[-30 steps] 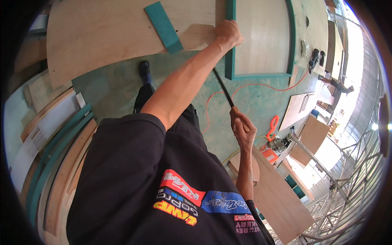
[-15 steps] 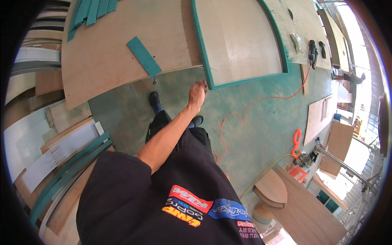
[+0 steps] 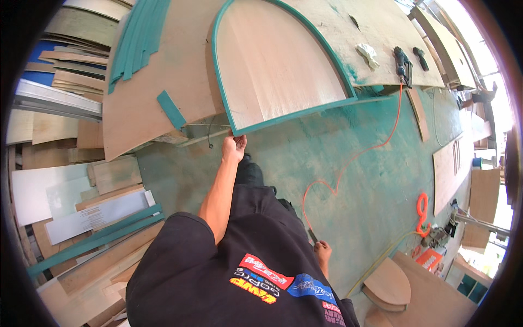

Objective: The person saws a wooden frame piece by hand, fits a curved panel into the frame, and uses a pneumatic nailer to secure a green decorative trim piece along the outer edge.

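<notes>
And now L grip [image 3: 234,149] is set at the near-L corner of the teal-edged arched panel [image 3: 279,61] (clamped or just touching, can't be told), prob. to steady it; R grip [image 3: 323,252] is wrapped round a dark tool [image 3: 312,235], held low, well apart from the panel. Panel's laid on the counter [image 3: 185,60], straight edge nearest, apparently for reach; teal strips [image 3: 140,41] are bunched far L, presumably out of the way.

On the wooden worktop [image 3: 188,71], teal strips [image 3: 139,46] are being borne at the left and a black power tool [image 3: 401,62] at the right, near a crumpled pale object [image 3: 368,55]. The green floor [image 3: 376,185] is being crossed by a red hose [image 3: 335,192], and part of it is being hidden by a white sheet [image 3: 95,220] at the left.
</notes>
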The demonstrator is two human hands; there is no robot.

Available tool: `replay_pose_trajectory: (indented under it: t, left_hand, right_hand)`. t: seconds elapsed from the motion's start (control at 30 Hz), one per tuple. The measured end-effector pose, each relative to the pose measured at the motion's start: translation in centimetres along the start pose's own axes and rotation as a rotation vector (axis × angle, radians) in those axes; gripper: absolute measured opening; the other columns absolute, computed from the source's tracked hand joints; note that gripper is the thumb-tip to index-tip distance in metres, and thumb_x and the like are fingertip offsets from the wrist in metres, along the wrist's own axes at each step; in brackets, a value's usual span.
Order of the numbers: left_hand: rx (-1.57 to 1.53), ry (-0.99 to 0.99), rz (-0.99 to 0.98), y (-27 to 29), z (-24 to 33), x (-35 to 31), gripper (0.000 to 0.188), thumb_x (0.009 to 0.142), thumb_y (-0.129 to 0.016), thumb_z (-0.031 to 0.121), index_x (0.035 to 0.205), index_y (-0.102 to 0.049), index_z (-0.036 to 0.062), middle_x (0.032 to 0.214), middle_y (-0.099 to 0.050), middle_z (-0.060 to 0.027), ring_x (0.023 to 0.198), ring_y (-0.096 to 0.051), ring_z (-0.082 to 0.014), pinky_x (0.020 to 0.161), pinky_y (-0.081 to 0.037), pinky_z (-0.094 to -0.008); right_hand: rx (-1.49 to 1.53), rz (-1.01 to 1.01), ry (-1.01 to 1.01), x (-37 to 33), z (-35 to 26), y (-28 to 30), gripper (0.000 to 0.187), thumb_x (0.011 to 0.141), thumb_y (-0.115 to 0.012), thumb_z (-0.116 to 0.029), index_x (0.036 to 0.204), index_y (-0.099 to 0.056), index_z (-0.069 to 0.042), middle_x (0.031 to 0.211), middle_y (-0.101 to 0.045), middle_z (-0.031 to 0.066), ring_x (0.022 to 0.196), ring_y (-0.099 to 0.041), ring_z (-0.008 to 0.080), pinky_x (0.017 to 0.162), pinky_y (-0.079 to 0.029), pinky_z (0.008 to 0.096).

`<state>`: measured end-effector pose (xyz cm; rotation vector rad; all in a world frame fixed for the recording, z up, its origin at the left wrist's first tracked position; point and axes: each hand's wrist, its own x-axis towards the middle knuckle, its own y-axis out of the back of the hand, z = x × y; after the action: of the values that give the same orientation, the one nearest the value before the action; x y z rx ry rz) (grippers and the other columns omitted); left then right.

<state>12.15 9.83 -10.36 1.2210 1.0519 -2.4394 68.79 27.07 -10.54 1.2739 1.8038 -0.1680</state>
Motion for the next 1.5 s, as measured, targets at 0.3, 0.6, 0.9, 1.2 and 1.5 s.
replay_pose_trajectory:
  t: [0.3, 0.6, 0.9, 1.2, 1.5]
  left_hand:
    - [0.446, -0.3, -0.17, -2.2, 0.4, -3.2, 0.052, 0.094, -0.067, 0.049, 0.116, -0.063, 0.0028, 0.104, -0.066, -0.005, 0.088, -0.063, -0.0168, 0.076, -0.054, -0.0331]
    - [0.184, -0.213, 0.056, -2.9, 0.0, -3.2, 0.059, 0.089, -0.07, 0.054, 0.128, -0.058, 0.0107, 0.118, -0.061, -0.0043, 0.103, -0.057, -0.0203, 0.081, -0.048, -0.0346]
    - [-0.113, -0.379, 0.486, -7.8, -5.7, -0.6, 0.088, 0.085, -0.042, 0.085, 0.146, -0.047, 0.0208, 0.144, -0.052, -0.0033, 0.127, -0.05, -0.0268, 0.101, -0.043, -0.0461]
    - [-0.405, -0.486, 0.553, -20.1, -15.8, -0.1, 0.086, 0.089, -0.043, 0.079, 0.152, -0.04, 0.0209, 0.155, -0.04, -0.0059, 0.134, -0.044, -0.0321, 0.112, -0.035, -0.0503]
    - [-0.219, -0.525, 0.688, -23.6, -17.6, 0.9, 0.089, 0.091, -0.047, 0.075, 0.152, -0.038, 0.0109, 0.154, -0.044, -0.0104, 0.135, -0.046, -0.032, 0.113, -0.035, -0.0494]
  right_hand:
    - [-0.087, 0.19, 0.199, 15.6, -4.2, 4.7, 0.031, 0.085, -0.064, -0.008, 0.112, -0.062, 0.007, 0.069, -0.062, 0.0058, 0.051, -0.055, 0.0131, 0.047, -0.044, 0.0288]
    - [0.451, 0.564, 0.132, 15.9, -22.9, 0.4, 0.011, 0.084, -0.054, -0.002, 0.093, -0.058, 0.001, 0.059, -0.053, 0.0067, 0.039, -0.046, 0.0143, 0.036, -0.036, 0.0281]
    - [0.474, 0.285, 0.913, 26.9, -64.4, 9.1, 0.038, 0.104, -0.048, -0.038, 0.111, -0.065, -0.005, 0.063, -0.037, -0.007, 0.049, -0.033, 0.0024, 0.042, -0.028, 0.02]
    - [-0.672, -0.125, 1.54, 41.1, -86.1, -3.2, 0.03, 0.093, -0.063, -0.007, 0.123, -0.066, -0.003, 0.086, -0.063, 0.0072, 0.076, -0.057, 0.0155, 0.069, -0.048, 0.0294]
    - [-0.944, -0.38, 1.515, 48.3, -85.0, -15.0, 0.022, 0.088, -0.063, -0.023, 0.103, -0.073, -0.009, 0.084, -0.066, 0.0139, 0.084, -0.064, 0.0339, 0.08, -0.047, 0.0454]
